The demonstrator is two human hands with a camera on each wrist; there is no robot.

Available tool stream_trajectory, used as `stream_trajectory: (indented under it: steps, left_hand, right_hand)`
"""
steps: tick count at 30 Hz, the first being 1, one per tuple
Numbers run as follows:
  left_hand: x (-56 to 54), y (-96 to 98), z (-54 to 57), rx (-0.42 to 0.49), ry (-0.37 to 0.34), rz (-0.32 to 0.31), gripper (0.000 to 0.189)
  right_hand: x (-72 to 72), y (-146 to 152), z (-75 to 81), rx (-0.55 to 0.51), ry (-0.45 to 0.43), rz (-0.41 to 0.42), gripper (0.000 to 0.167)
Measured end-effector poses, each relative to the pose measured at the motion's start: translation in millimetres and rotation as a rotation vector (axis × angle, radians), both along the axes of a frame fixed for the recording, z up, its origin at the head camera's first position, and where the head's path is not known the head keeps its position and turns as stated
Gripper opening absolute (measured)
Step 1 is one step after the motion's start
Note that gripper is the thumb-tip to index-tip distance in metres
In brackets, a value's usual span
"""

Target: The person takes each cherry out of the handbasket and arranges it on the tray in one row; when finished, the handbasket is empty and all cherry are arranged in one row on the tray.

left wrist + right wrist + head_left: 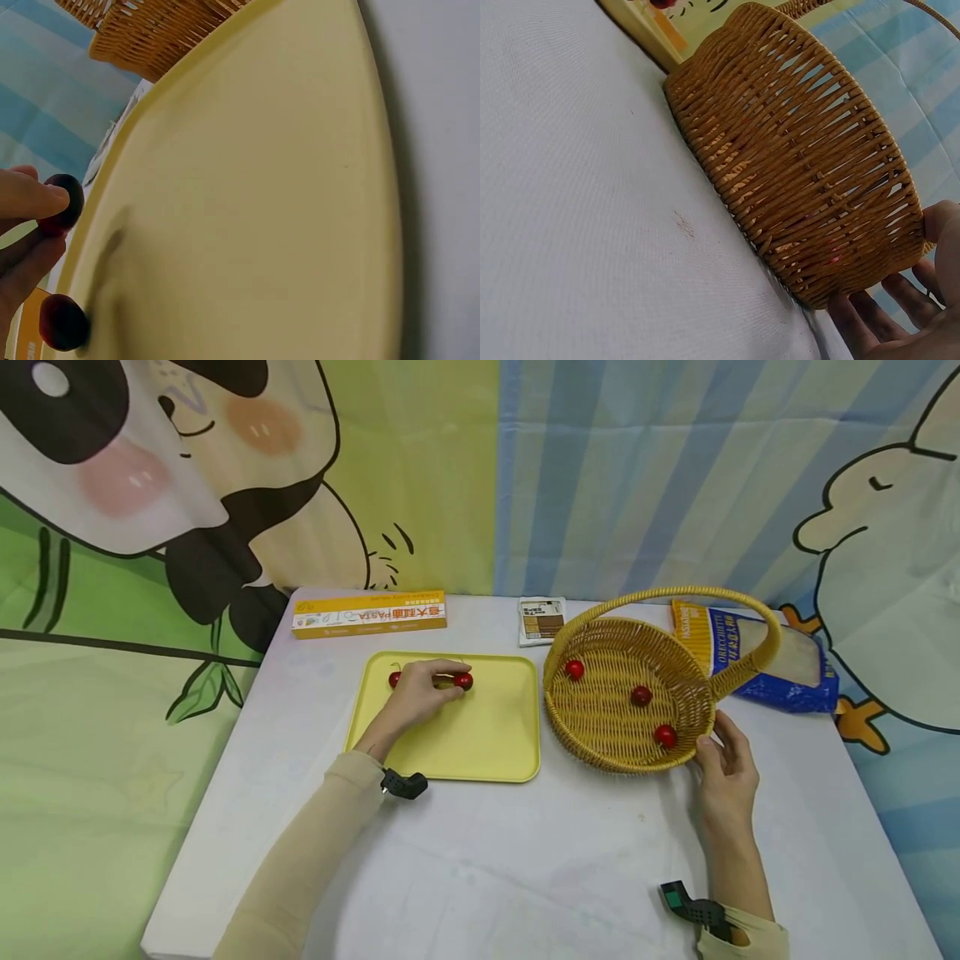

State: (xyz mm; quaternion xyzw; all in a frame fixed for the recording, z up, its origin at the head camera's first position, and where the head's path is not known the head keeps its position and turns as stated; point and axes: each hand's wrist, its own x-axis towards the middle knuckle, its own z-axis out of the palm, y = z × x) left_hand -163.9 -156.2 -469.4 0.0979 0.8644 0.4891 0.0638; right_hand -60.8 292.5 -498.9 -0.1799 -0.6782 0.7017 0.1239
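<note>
Over the far part of the yellow tray (487, 739), my left hand (417, 695) pinches a dark red cherry (464, 682) between thumb and fingertips. In the left wrist view this cherry (70, 196) is held at the tray's edge. Another cherry (394, 679) lies on the tray, partly behind the hand. My right hand (731, 781) holds the near right side of a woven basket (592, 755), thumb at its rim and fingers against the outside wall. Three red cherries lie apart inside the basket, one (574, 670) at the left, one (641, 696) mid-basket and one (665, 737) near the front.
Behind the tray lies an orange pasta box (369, 615). A small white packet (542, 621) is behind the basket's left side. Partly covered by the basket handle (675, 592), a blue and yellow pasta bag (787, 685) lies at the right. A printed cloth hangs behind the white table (525, 868).
</note>
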Motion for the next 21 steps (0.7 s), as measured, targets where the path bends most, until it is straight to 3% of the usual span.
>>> stream_trajectory:
  steps: [7,21]
  left_hand:
    - [-6.9,1.0,-3.9,-0.113,0.097,-0.031,0.036]
    - [-13.3,7.1,-9.5,-0.209,0.163,-0.094,0.035]
  right_hand:
    - [1.1,0,0.3,0.009,0.019,0.003,0.05]
    - [0.8,1,-0.4,0.016,-0.012,-0.005,0.051]
